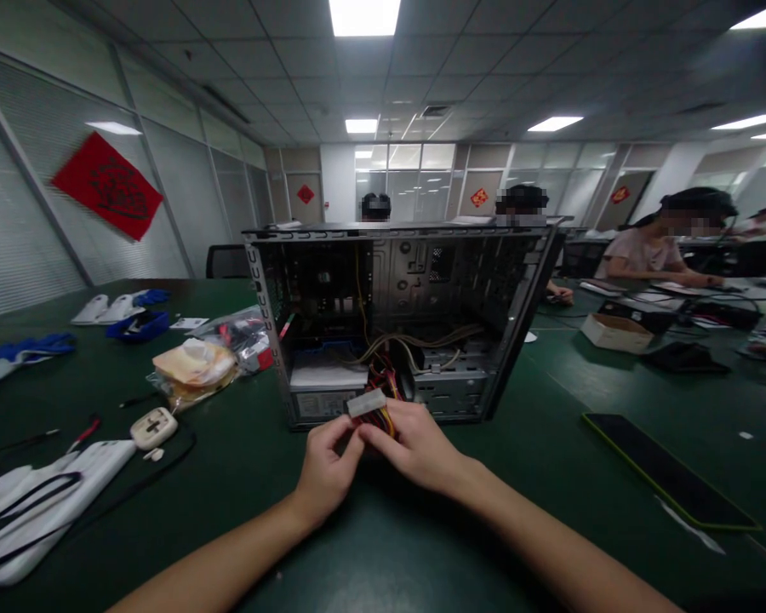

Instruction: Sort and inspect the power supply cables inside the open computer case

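Left hand (328,460) and right hand (420,444) pinch the pale connector (367,403) and wires (381,421) between them; open computer case (450,388) just beyond; a hard tug could strain those wires, or scrape them against its edge.

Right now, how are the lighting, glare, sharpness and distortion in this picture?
Head view: the top-centre ceiling light is blown out white, while the case is dim inside; in the same head view, the connector looks soft, without fine detail, and the scene seems stretched toward the side edges.
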`<state>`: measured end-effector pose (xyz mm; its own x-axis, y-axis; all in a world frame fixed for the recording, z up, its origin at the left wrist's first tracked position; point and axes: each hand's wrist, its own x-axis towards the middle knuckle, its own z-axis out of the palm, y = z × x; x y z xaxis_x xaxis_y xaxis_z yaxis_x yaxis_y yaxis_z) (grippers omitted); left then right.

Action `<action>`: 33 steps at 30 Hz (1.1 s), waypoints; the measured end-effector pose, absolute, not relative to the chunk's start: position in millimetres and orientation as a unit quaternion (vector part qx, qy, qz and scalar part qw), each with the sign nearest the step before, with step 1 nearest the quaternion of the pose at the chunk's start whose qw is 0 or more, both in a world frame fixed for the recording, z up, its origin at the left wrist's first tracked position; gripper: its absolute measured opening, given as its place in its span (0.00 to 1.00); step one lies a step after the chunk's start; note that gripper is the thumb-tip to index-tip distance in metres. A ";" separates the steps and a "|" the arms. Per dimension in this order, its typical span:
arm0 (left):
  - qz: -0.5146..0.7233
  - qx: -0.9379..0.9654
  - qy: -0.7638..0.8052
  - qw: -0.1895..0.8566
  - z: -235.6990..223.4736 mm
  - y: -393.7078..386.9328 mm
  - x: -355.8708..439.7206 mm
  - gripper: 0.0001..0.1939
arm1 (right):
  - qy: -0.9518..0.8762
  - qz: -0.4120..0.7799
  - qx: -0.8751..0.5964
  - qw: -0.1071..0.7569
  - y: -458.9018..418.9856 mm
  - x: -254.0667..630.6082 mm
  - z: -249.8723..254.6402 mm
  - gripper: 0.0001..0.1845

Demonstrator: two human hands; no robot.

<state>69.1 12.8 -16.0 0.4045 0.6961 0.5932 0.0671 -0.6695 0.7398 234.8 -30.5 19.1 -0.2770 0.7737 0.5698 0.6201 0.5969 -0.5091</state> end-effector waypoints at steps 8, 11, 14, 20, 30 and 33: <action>0.492 0.756 0.260 0.346 -13.6 18.2 74.0 0.12 | -0.671 0.281 -0.406 0.553 -16.0 235.9 -9.1 0.18; 0.489 0.758 0.254 0.348 -12.8 17.5 74.6 0.10 | -0.657 0.302 -0.408 0.556 -17.9 236.9 -14.4 0.19; 0.488 0.764 0.248 0.341 -11.2 17.6 73.9 0.09 | -0.651 0.310 -0.409 0.558 -18.7 236.7 -16.9 0.19; 0.469 0.768 0.241 0.362 -11.8 20.4 74.3 0.08 | -0.641 0.325 -0.414 0.558 -17.1 238.8 -24.0 0.17; 0.480 0.767 0.269 0.330 -19.6 22.9 74.2 0.07 | -0.672 0.252 -0.430 0.548 -23.3 236.2 -24.4 0.14; 0.484 0.783 0.266 0.286 -20.5 26.1 74.1 0.06 | -0.689 0.152 -0.463 0.535 -26.8 233.1 -28.3 0.10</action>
